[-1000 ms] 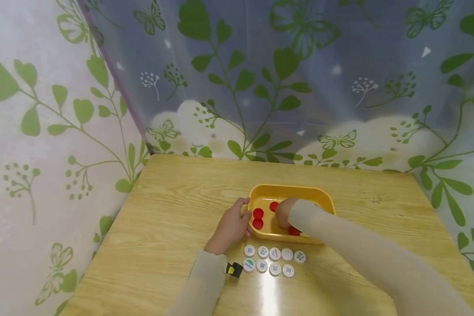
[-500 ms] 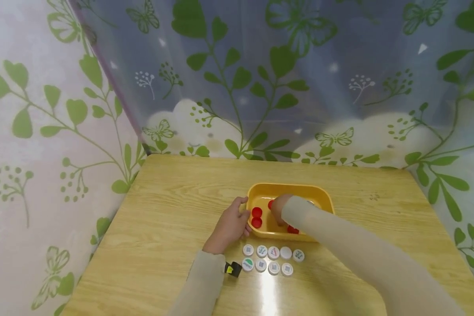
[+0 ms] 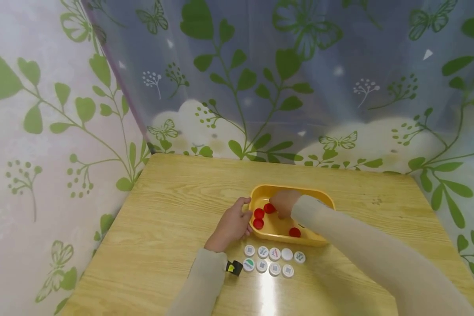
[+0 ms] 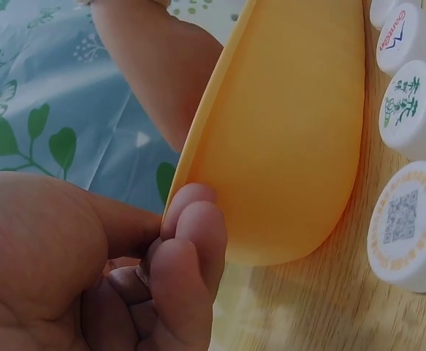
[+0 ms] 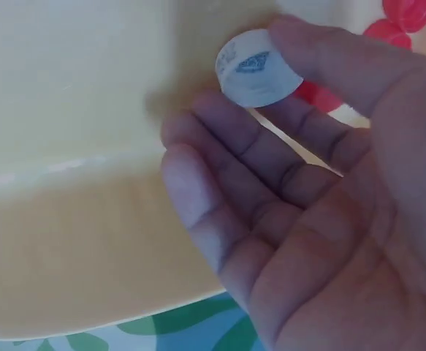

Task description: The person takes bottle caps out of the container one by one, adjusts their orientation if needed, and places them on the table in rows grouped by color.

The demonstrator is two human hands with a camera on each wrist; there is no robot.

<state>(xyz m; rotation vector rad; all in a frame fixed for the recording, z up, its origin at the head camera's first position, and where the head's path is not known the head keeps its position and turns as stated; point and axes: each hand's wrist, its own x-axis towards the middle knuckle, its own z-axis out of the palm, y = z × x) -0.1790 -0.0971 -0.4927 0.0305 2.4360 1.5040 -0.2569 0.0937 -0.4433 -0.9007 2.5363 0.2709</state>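
Note:
A yellow plastic basin [image 3: 290, 239] sits on the wooden table in the head view. My left hand [image 3: 230, 227] pinches its left rim between thumb and fingers, as the left wrist view of the basin [image 4: 286, 146] shows close up. Inside the basin is my right hand [image 3: 285, 202], near the back wall. Its thumb and fingertips hold a white bottle cap [image 5: 260, 77] with blue print, seen in the right wrist view. Red bottle caps lie on the basin floor: two at the left [image 3: 258, 213], one beside my right fingers [image 3: 274, 204], and one near the front wall.
White bottle caps [image 3: 274, 253] with printed tops lie in two rows on the table [image 3: 174, 228], just in front of the basin. A patterned cloth [image 3: 229, 87] hangs behind and to the left of the table.
My right hand has moved toward the back of the basin, uncovering the red cap near the front wall. My left hand stays at the rim.

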